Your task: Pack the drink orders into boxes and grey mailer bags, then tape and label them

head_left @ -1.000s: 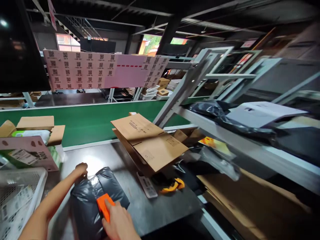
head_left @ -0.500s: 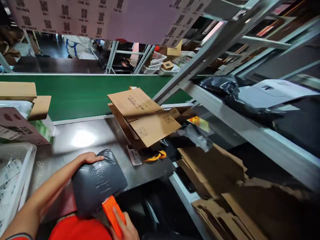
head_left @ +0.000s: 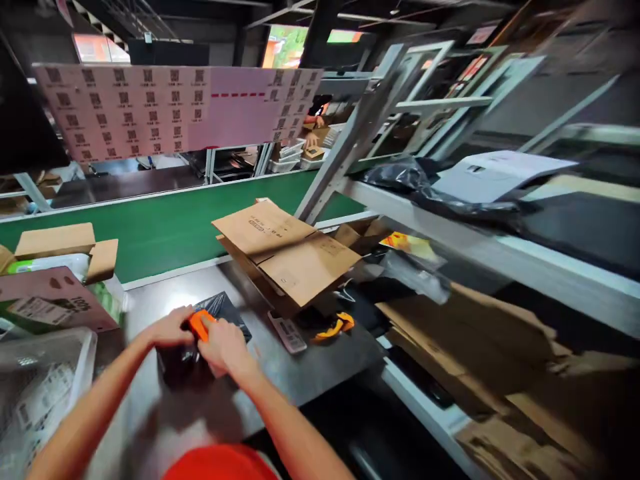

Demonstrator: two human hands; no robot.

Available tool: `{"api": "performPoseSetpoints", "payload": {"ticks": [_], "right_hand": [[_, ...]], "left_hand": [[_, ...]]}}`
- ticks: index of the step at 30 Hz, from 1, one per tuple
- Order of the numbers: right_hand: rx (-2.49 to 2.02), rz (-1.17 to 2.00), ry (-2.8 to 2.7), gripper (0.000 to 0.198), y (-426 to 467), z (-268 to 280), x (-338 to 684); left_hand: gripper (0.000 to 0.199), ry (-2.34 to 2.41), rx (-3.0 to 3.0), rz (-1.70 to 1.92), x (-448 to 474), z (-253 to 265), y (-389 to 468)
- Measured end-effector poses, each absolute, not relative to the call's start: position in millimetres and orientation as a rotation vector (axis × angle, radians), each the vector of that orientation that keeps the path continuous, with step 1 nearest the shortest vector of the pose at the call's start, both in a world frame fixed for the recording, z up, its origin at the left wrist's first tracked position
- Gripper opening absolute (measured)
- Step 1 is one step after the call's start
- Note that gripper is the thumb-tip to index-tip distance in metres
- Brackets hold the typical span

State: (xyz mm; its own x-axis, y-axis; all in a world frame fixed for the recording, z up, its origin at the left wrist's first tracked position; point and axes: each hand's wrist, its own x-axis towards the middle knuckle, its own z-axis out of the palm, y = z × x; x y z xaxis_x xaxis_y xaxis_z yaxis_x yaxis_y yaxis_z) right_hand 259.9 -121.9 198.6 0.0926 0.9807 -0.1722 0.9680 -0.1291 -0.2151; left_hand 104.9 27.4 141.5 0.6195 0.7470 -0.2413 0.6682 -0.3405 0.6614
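Black plastic package (head_left: 227, 311) set on table (head_left: 320, 370), near left. Orange tool (head_left: 201, 324) pinched in right hand (head_left: 223, 344), seemingly being applied to package. Left hand (head_left: 175, 327) set beside tool; its fingers' closure cannot be told. Steady hold called for.

Right hand (head_left: 223, 343) nearer left hand (head_left: 173, 327), tool (head_left: 200, 323) too

Grips were two: left grip (head_left: 175, 328), right grip (head_left: 225, 347). Also counted: one orange tool (head_left: 201, 324), one dark parcel (head_left: 179, 363), one table (head_left: 320, 370), one white basket (head_left: 91, 350). Cartons came to two: one pink-printed carton (head_left: 43, 300), one brown carton (head_left: 287, 247). There was one QR-code board (head_left: 235, 120), one flat whitish item (head_left: 287, 333), one yellow-orange item (head_left: 336, 327). Cardboard sheets (head_left: 465, 333) at right overlapped, so their exact count couldn't be told.
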Motion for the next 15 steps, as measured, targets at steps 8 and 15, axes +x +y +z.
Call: {"api": "performPoseSetpoints", "payload": {"ticks": [8,15], "right_hand": [[-2.236,0.547,-2.156,0.040,-55.5,229.3,246.9],[-2.315,0.555,-2.102,0.052,-150.0,187.6,278.9]], "left_hand": [[0.122,1.541,2.599,0.037,104.7,94.5,-41.9],[0.129,1.484,2.452,-0.052,91.5,112.5,25.5]]}}
